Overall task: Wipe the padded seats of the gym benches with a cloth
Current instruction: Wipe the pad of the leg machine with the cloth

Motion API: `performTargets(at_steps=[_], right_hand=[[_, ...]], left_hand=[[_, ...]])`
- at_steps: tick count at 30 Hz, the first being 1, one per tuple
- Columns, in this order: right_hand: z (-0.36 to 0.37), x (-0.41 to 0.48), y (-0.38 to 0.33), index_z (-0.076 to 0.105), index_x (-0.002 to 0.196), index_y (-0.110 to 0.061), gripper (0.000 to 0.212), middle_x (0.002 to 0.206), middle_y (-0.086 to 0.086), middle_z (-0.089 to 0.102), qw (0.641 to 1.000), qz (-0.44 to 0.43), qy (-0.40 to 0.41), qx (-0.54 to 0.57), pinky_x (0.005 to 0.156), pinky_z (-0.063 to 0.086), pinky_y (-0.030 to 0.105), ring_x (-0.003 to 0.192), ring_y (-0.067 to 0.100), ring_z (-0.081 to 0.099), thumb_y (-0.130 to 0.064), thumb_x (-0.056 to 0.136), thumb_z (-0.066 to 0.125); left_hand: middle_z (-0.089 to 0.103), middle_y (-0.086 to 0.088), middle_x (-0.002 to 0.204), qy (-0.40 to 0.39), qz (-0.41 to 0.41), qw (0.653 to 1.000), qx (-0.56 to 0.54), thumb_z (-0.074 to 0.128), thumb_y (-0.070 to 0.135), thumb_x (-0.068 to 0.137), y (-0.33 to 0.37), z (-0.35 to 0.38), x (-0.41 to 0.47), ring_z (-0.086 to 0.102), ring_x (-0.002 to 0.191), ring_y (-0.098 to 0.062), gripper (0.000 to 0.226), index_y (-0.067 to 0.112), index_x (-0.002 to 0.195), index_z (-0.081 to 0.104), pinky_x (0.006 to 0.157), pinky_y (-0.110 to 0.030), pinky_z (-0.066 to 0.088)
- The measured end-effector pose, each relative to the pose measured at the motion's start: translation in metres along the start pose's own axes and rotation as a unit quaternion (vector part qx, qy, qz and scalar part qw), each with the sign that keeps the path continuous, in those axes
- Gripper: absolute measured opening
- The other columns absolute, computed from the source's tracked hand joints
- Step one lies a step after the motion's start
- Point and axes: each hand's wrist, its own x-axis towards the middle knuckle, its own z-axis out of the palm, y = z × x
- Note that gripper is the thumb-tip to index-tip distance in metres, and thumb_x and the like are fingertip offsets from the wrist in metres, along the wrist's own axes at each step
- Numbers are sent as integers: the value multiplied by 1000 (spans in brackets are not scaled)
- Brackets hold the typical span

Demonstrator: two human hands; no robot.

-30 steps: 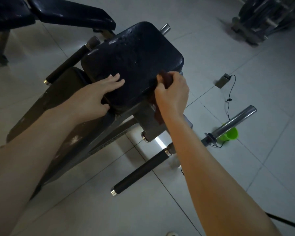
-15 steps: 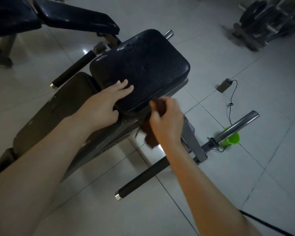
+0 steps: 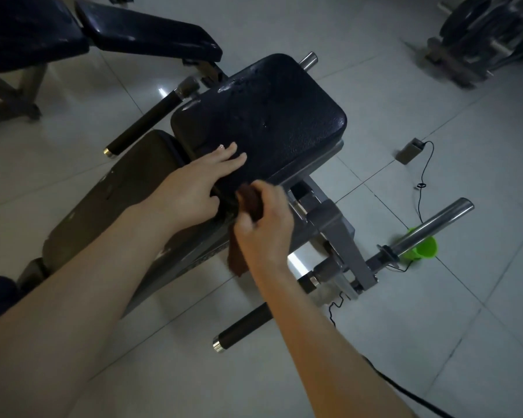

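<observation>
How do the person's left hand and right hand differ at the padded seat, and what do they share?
The left hand lies flat, fingers straight; the right hand has curled fingers. The left hand holds nothing; the right hand grips a brown cloth. The left hand rests on top of the padded seat; the right hand is at its near edge. Both are bare.

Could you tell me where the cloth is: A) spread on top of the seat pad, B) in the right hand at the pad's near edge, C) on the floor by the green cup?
B: the right hand grips the brown cloth at the near edge of the seat pad, while the left hand rests on it.
</observation>
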Motion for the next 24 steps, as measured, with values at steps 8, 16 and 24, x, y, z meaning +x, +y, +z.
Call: performTargets(at_steps=[8, 16, 24], right_hand=[[2, -15, 1, 62, 116, -13, 26, 106, -7, 54, 998, -34, -35, -34, 81, 43, 5, 84, -9, 47, -24, 92, 67], [-14, 13, -1, 58, 107, -18, 17, 97, -8, 55, 999, -14, -22, -45, 72, 40, 4, 80, -10, 49, -24, 92, 65], [-5, 3, -1, 56, 109, -18, 18, 101, -6, 58, 996, 85, 21, 29, 74, 47, 10, 85, -1, 56, -21, 93, 64]], left_hand=[[1, 22, 161, -24, -2, 1000, -5, 61, -6, 87, -2, -4, 2, -4, 136, 12, 91, 40, 153, 18, 110, -17, 20], [3, 24, 160, -20, 3, 999, -29, 61, -5, 87, -4, -5, 0, -3, 140, 11, 89, 40, 152, 21, 117, -25, 21], [2, 26, 159, -27, 7, 999, -40, 61, -5, 88, -10, -2, 1, -5, 137, 15, 89, 40, 153, 20, 112, -18, 12]])
